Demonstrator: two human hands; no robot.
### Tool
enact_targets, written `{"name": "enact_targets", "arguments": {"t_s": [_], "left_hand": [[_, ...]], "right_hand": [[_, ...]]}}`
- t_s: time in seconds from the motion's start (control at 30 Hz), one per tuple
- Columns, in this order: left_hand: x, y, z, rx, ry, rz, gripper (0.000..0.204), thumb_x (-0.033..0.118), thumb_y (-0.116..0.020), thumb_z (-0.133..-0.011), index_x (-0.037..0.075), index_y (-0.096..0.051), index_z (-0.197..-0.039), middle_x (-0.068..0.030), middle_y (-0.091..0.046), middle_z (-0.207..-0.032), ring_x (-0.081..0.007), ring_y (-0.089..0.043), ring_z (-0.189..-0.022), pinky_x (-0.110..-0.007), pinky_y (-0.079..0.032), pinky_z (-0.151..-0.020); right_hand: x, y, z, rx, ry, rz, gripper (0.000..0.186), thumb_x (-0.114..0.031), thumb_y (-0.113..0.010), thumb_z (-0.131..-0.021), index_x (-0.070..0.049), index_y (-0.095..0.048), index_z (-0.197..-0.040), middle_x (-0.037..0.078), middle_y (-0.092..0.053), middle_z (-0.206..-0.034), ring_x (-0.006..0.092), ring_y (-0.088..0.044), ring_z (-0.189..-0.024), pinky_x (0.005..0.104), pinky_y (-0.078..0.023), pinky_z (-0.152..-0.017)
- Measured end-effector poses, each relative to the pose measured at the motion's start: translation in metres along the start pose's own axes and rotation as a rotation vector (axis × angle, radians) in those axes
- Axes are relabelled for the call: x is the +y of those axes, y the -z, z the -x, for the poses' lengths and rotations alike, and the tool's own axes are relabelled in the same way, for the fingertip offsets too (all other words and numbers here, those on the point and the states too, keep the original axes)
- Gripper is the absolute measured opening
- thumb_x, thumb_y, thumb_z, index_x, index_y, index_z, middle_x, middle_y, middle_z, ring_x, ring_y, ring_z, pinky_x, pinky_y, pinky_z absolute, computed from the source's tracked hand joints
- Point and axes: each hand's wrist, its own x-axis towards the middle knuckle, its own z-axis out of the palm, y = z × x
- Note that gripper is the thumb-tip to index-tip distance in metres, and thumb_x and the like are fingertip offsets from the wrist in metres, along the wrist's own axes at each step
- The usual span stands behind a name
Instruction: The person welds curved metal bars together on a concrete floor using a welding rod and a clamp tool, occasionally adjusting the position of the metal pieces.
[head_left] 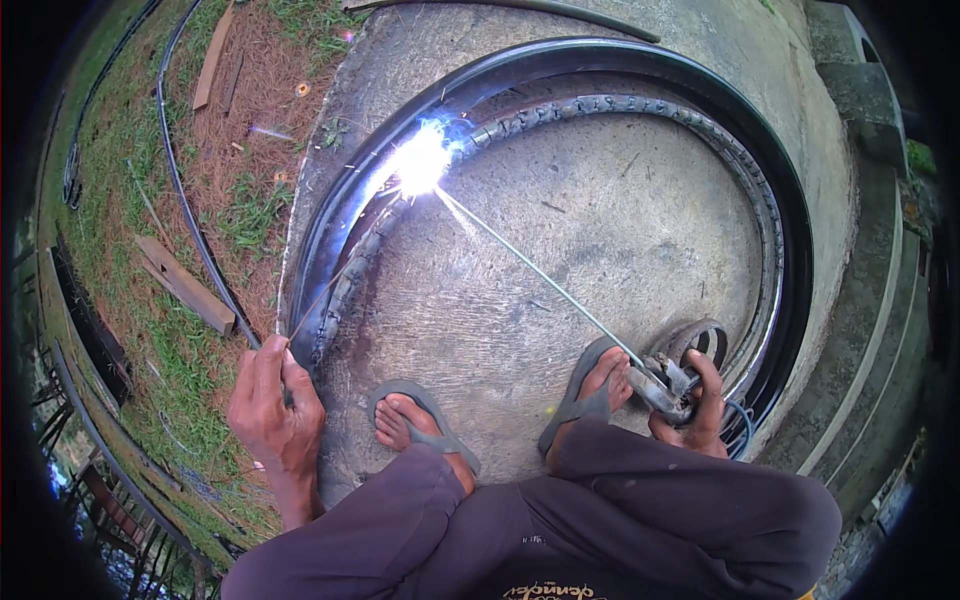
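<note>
My right hand (700,405) is closed around a welding electrode holder (662,388). From it a long pale electrode (545,277) slants up and left to a bright welding arc (422,160). The glare hides the electrode's tip and the metal under it. Pinched in the fingers of my left hand (280,405) is a thin brown rod (325,290), slanting up toward the arc. A large black metal ring (795,250) lies on the concrete. Along its inner side runs a narrower grey ring (620,104) with a lumpy, segmented surface; the arc burns at their upper left.
My sandalled feet rest inside the ring on the concrete (560,220). A short rusty pipe ring (708,340) stands beside my right hand, with a blue cable (742,425) nearby. Leftward lie grass, wooden pieces (185,285) and a black cable (178,160). Concrete steps (860,320) rise at the right.
</note>
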Motion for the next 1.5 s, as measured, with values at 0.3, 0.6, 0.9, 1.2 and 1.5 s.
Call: {"name": "enact_targets", "arguments": {"t_s": [0.3, 0.6, 0.9, 1.2, 1.5], "left_hand": [[0.002, 0.003, -0.002, -0.011, 0.005, -0.020, 0.015, 0.000, -0.056, -0.095, 0.002, -0.066, -0.105, -0.0124, -0.061, -0.086, -0.0289, -0.060, -0.070, -0.040, -0.045, -0.061], [0.011, 0.012, -0.004, -0.033, 0.046, -0.024, 0.015, 0.001, -0.057, -0.094, 0.001, -0.066, -0.106, -0.0127, -0.061, -0.086, -0.0279, -0.059, -0.069, -0.039, -0.045, -0.061], [0.009, 0.007, -0.004, -0.032, 0.036, -0.025, 0.015, 0.001, -0.057, -0.094, 0.001, -0.067, -0.105, -0.0132, -0.061, -0.086, -0.0298, -0.058, -0.068, -0.040, -0.044, -0.060], [0.010, 0.008, -0.004, -0.023, 0.000, -0.017, 0.015, -0.001, -0.059, -0.093, 0.001, -0.067, -0.106, -0.0127, -0.061, -0.085, -0.0279, -0.059, -0.068, -0.039, -0.045, -0.059], [0.030, 0.021, -0.013, -0.021, 0.011, -0.036, 0.018, -0.003, -0.059, -0.092, 0.000, -0.068, -0.108, -0.0127, -0.061, -0.084, -0.0260, -0.058, -0.067, -0.037, -0.045, -0.059]], "right_hand": [[0.011, -0.003, -0.002, 0.014, 0.057, -0.070, 0.087, 0.012, -0.069, -0.071, -0.001, -0.031, -0.148, 0.018, -0.067, -0.101, 0.0206, -0.067, -0.084, 0.0313, -0.051, -0.076], [0.018, -0.004, 0.005, 0.039, 0.048, -0.022, 0.085, 0.014, -0.060, -0.072, -0.003, -0.029, -0.149, 0.017, -0.067, -0.113, 0.0220, -0.070, -0.091, 0.0309, -0.053, -0.083], [0.013, -0.002, -0.001, 0.029, 0.055, -0.022, 0.087, 0.011, -0.073, -0.069, -0.001, -0.035, -0.147, 0.017, -0.066, -0.094, 0.0205, -0.066, -0.080, 0.0315, -0.051, -0.074], [0.017, -0.002, 0.002, -0.004, 0.024, -0.059, 0.086, 0.011, -0.069, -0.072, -0.001, -0.030, -0.148, 0.014, -0.070, -0.105, 0.0180, -0.067, -0.085, 0.0293, -0.051, -0.078], [0.020, -0.003, 0.003, 0.055, 0.058, -0.059, 0.086, 0.011, -0.069, -0.071, 0.000, -0.031, -0.148, 0.018, -0.064, -0.109, 0.0200, -0.065, -0.087, 0.0305, -0.050, -0.080]]}}
